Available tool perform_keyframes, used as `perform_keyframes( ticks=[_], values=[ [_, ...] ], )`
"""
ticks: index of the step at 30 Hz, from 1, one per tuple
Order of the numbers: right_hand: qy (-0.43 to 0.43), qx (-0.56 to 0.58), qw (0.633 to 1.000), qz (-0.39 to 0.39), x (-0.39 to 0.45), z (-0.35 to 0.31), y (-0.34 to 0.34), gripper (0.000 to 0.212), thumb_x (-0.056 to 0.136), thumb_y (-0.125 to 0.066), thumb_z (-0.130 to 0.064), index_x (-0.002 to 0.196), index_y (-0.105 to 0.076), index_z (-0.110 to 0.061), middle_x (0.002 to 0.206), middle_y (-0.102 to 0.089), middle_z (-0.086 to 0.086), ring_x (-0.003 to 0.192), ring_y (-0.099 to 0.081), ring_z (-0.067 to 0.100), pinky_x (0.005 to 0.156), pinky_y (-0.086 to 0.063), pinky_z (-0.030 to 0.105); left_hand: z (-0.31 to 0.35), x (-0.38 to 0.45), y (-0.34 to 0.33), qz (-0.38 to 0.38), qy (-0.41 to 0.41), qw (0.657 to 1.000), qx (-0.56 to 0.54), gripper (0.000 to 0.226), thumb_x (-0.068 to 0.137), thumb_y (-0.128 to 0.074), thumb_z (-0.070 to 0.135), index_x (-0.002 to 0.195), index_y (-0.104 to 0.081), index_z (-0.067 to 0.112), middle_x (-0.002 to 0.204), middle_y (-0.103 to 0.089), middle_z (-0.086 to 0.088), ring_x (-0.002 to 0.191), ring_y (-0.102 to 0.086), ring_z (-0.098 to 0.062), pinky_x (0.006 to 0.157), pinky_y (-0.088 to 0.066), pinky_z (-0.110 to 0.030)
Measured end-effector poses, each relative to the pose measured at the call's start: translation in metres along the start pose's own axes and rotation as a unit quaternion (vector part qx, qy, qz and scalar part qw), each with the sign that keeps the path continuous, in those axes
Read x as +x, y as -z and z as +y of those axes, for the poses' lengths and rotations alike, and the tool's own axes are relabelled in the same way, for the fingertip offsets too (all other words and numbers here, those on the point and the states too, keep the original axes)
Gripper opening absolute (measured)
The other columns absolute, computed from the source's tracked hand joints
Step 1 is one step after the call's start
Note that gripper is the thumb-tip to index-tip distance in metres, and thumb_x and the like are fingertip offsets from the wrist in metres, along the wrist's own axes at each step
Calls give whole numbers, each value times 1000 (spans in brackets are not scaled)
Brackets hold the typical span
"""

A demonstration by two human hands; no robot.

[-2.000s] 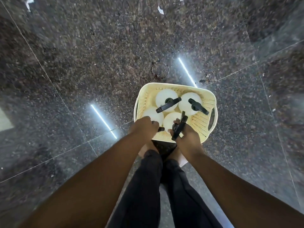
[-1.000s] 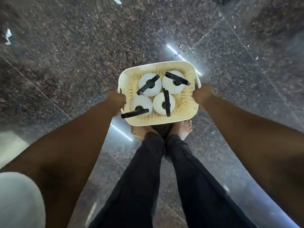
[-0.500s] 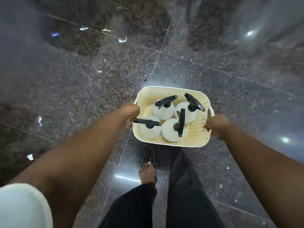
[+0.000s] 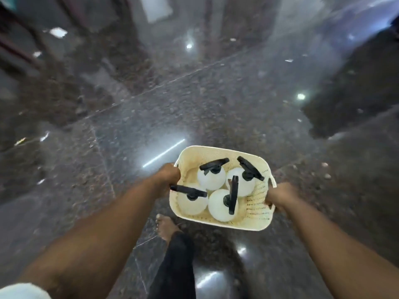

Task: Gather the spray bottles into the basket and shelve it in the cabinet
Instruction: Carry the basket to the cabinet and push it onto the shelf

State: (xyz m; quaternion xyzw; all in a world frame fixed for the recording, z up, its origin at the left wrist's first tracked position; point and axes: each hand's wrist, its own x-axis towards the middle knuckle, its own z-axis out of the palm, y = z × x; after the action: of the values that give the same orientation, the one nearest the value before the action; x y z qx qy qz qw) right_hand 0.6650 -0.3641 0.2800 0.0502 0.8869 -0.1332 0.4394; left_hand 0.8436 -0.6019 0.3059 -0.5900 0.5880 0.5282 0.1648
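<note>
A cream perforated plastic basket (image 4: 257, 212) hangs in the air above the floor, held at both ends. Inside stand several white spray bottles (image 4: 210, 180) with black trigger heads, packed close together. My left hand (image 4: 168, 175) grips the basket's left rim. At the opposite end my right hand (image 4: 278, 196) is closed on the right handle. No cabinet is in view.
Dark polished granite floor (image 4: 129, 100) with tile seams and bright light reflections stretches all around. Small white scraps (image 4: 56, 32) lie at the far left. My bare foot (image 4: 166, 225) and dark trouser leg are below the basket. The far background is blurred.
Both hands moved from the bottles to the basket's ends and lifted it off the floor. The view has since swung across the floor as I walk, and the basket sits further right in view.
</note>
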Motion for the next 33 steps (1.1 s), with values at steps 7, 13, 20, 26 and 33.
perform_keyframes(
  ticks=[7,13,20,26,33],
  values=[
    [-109,208,970,71,7,322,116,30,64,-69,13,94,-67,13,87,-69,23,78,-65,27,61,-49,35,25,-92,-299,-99,-74,970,207,20,96,-40,6,87,-56,1,75,-55,-10,67,-53,-24,56,-42,-30],
    [-209,322,912,146,-29,582,168,24,68,-69,-5,90,-72,2,92,-74,18,85,-71,30,67,-56,34,29,-209,-536,-199,-116,930,288,32,95,-42,1,66,-50,10,67,-52,-6,57,-52,-18,50,-50,-22],
    [-290,517,761,262,-55,727,182,16,71,-57,3,58,-61,-6,58,-56,8,56,-55,23,47,-41,23,41,-300,-700,-245,-182,874,378,29,89,-39,-14,64,-50,-3,68,-47,-15,61,-47,-27,50,-42,-23],
    [-308,492,766,276,2,753,205,18,73,-54,7,80,-69,1,64,-62,13,60,-57,26,53,-43,25,64,-272,-773,-231,-173,872,396,7,83,-51,-12,88,-55,-13,79,-55,-21,76,-56,-28,66,-44,-34],
    [-308,425,815,246,61,742,262,11,79,-62,-6,78,-73,-7,73,-72,15,74,-67,32,69,-53,36,111,-236,-807,-215,-177,845,457,21,76,-50,-2,94,-60,2,88,-66,-16,79,-65,-28,60,-46,-29]
  ],
)
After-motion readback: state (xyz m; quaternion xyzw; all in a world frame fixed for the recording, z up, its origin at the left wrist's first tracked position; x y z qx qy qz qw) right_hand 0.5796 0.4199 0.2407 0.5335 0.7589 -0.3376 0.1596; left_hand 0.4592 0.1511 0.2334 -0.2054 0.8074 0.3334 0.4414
